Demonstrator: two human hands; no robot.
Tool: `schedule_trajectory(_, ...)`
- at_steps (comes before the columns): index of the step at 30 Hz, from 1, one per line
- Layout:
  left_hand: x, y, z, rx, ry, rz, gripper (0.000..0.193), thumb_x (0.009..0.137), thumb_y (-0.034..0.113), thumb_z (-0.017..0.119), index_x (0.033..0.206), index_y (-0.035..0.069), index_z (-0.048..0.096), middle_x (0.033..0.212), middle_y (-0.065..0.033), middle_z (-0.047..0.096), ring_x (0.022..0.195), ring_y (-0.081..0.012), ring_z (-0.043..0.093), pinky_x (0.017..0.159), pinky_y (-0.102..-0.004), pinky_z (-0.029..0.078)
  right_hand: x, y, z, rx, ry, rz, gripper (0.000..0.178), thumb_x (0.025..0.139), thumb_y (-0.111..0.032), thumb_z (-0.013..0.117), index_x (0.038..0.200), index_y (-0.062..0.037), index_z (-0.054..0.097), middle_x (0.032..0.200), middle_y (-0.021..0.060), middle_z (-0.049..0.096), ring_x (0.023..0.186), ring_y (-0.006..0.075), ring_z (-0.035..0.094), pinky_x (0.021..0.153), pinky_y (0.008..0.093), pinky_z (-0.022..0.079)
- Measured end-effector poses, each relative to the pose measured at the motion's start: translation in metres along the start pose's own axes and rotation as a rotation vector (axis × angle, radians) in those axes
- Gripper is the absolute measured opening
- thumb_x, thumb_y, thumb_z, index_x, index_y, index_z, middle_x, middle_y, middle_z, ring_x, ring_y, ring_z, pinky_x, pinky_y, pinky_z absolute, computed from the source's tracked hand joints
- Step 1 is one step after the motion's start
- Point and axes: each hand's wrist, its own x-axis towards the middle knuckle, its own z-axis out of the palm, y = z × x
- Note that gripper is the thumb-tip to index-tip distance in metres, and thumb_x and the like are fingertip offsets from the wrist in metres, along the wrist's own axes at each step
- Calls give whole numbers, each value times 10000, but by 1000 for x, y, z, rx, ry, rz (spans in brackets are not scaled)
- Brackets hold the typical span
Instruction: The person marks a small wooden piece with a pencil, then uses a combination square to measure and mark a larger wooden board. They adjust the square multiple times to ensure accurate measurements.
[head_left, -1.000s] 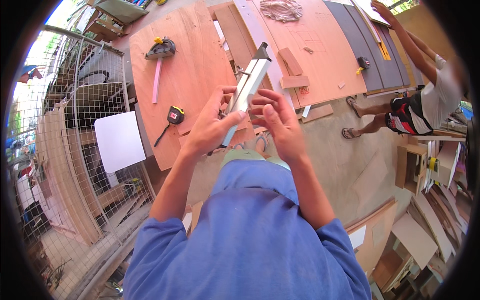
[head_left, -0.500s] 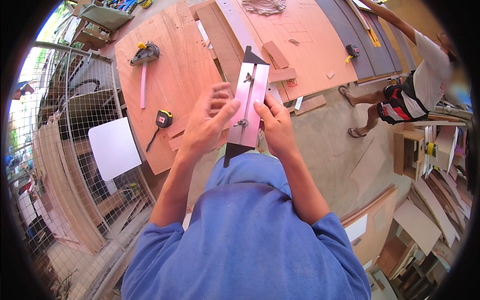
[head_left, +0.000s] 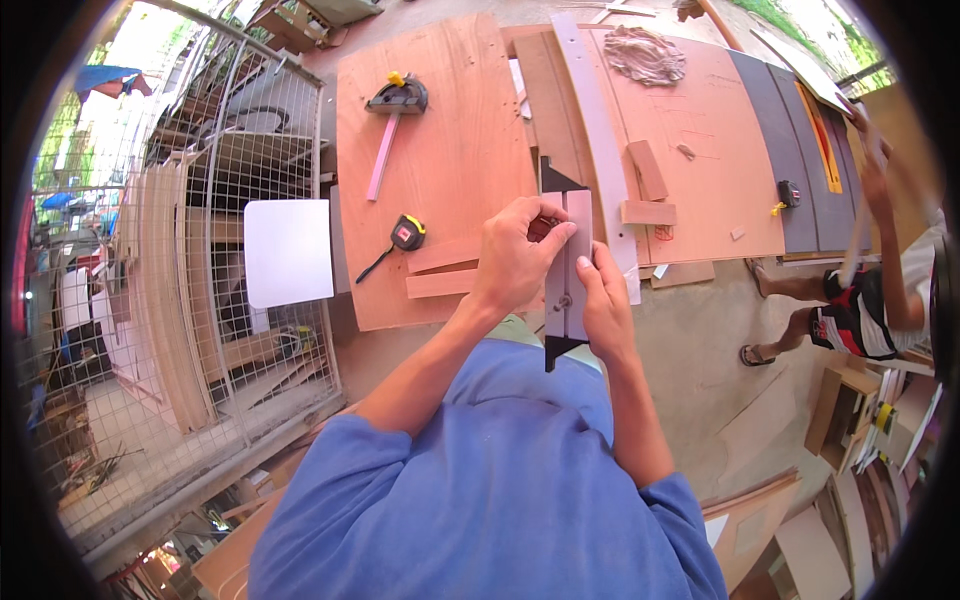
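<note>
Our left hand (head_left: 518, 255), loosely open half a second ago, now has its fingers bunched at the upper part of the slotted silver metal bar with black pointed ends (head_left: 568, 268), seemingly adjusting it; what they pinch, we cannot tell. Our right hand's (head_left: 608, 315) fingers clasp its edge before our waist. The open brown wooden box's (head_left: 840, 405) contents are unclear.

This is a woodworking workshop. A tape measure (head_left: 408, 233) and wood pieces (head_left: 441, 284) lie on the plywood counter (head_left: 455, 140); tall boards (head_left: 185, 300) stand behind a wire fence (head_left: 240, 330).
</note>
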Motion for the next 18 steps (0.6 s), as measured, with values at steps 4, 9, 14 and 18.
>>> schedule_trajectory(4,10,-19,-46,45,54,-78,340,946,231,834,1174,5,722,1009,-85,745,838,-118,703,723,-294,583,1,8,30,164,-27,139,260,1143,-158,444,1320,-20,575,1043,59,664,906,122,672,779,300,565)
schedule_trajectory(9,110,-119,-187,377,501,-74,493,880,351,858,1180,-5,697,1024,-161,721,907,-263,703,803,-395,575,-3,7,59,209,86,214,234,1139,-144,415,1312,-43,536,947,124,721,757,176,727,658,334,601)
schedule_trajectory(14,211,-217,-262,887,536,76,691,835,383,865,1398,81,604,1286,-251,636,1094,-387,685,987,-456,553,-11,18,85,174,118,278,261,1121,-118,420,1348,-35,519,927,140,728,760,180,731,638,327,601)
schedule_trajectory(18,239,-215,-242,1120,247,9,772,824,381,875,1506,259,534,1494,-300,453,1209,-459,627,1086,-467,522,-21,21,104,100,181,302,333,1068,-89,481,1380,-2,560,1078,114,714,908,142,702,753,315,586)
